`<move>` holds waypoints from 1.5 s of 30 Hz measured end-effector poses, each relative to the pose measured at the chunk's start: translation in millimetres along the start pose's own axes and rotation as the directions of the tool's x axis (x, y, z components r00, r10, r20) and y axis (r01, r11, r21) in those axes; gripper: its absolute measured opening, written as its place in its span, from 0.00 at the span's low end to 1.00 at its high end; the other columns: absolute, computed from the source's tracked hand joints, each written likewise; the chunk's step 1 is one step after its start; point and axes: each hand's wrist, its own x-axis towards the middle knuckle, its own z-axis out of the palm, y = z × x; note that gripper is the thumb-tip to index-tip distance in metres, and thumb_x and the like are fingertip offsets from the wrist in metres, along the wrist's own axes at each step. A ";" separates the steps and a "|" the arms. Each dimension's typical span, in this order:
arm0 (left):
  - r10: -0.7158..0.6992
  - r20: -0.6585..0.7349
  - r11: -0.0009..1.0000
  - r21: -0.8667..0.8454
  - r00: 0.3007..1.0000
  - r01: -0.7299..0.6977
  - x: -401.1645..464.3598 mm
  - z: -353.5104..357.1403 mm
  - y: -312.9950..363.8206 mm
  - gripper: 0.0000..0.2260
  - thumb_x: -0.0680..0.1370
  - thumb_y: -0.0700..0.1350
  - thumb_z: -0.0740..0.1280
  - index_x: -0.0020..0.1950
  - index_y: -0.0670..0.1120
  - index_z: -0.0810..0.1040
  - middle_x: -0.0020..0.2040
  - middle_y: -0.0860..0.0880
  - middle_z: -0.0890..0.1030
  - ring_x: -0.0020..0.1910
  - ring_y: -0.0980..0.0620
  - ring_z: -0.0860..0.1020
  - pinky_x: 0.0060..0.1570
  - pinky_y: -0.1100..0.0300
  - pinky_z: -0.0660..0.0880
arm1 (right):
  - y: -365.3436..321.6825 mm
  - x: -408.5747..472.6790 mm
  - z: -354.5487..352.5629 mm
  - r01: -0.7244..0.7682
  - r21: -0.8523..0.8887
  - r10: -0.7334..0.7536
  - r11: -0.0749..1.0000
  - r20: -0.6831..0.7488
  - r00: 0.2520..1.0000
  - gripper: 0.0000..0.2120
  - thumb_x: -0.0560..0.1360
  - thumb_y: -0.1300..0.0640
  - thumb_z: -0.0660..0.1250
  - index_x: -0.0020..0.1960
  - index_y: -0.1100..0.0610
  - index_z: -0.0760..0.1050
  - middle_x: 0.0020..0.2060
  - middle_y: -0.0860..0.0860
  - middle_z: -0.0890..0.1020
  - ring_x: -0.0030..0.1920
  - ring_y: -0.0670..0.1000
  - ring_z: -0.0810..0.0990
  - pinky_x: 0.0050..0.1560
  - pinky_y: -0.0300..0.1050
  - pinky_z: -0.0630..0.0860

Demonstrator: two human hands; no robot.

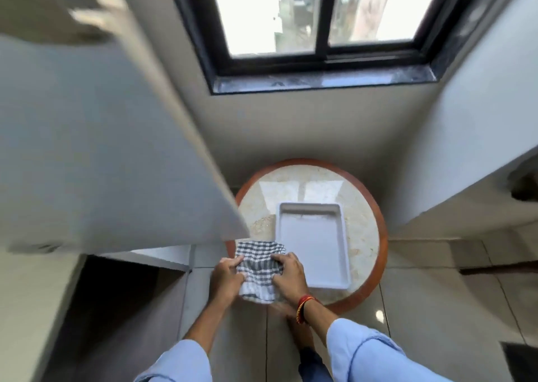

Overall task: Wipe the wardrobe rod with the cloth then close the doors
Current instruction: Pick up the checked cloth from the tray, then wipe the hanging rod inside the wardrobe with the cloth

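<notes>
Here, both hands gripped the checked cloth (260, 271) at the near left edge of the round surface (375, 253). The left hand (226, 279) pinched the cloth's left side, fingers (233, 263) curled over the fabric. The right hand (289, 277) clenched the right side, thumb and fingers bunching it toward the middle. The cloth was grey-and-white check, crumpled between the two hands, its far part lying on the surface, its near edge hanging just past the rim.

A white tray (313, 242) sat on the surface just right of the cloth, the right hand touching or nearly touching its left wall; can't tell which. The surface had a pale stone-look top and a reddish-brown rim.

The right wrist wore a red and yellow thread band (302, 309). Both forearms came out of light blue sleeves (364, 352) at the bottom of the view.

An open wardrobe door (102, 149) filled the upper left, grey-white, blurred, its lower corner hanging over the left edge of the surface, just above the cloth. The wardrobe rod was not visible in this view. A dark opening (116, 309) lay lower left below the door.

A black-framed window (320, 32) sat on the far wall above the surface, bright outside. Glossy floor tiles (422, 323) were under and around the surface.
</notes>
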 end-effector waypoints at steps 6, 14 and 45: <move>0.024 -0.304 0.996 -0.072 0.952 -0.048 -92.8 -164.0 -84.4 0.19 0.70 0.31 0.68 0.60 0.41 0.83 0.50 0.44 0.80 0.51 0.45 0.82 0.53 0.56 0.77 | -139.2 -77.2 102.4 0.392 -0.028 -0.379 0.919 0.203 0.903 0.23 0.66 0.72 0.65 0.59 0.64 0.81 0.62 0.59 0.80 0.65 0.57 0.76 0.68 0.40 0.70; 0.044 -0.792 0.995 -0.021 0.609 -0.100 -249.1 -393.1 -172.3 0.21 0.72 0.31 0.66 0.63 0.44 0.81 0.53 0.46 0.81 0.51 0.47 0.81 0.54 0.52 0.79 | -345.7 -203.3 244.5 0.820 0.117 -0.804 0.560 0.318 0.503 0.26 0.65 0.74 0.66 0.61 0.62 0.80 0.59 0.57 0.80 0.62 0.54 0.77 0.65 0.27 0.66; 0.478 -0.543 0.874 0.223 -0.690 0.431 -797.2 -839.6 33.0 0.19 0.76 0.37 0.70 0.67 0.40 0.76 0.63 0.46 0.76 0.58 0.44 0.80 0.62 0.54 0.78 | -900.6 -772.1 178.1 0.647 -0.482 -0.531 -0.591 -0.371 -0.762 0.19 0.77 0.61 0.64 0.67 0.66 0.74 0.75 0.68 0.63 0.75 0.69 0.60 0.74 0.69 0.60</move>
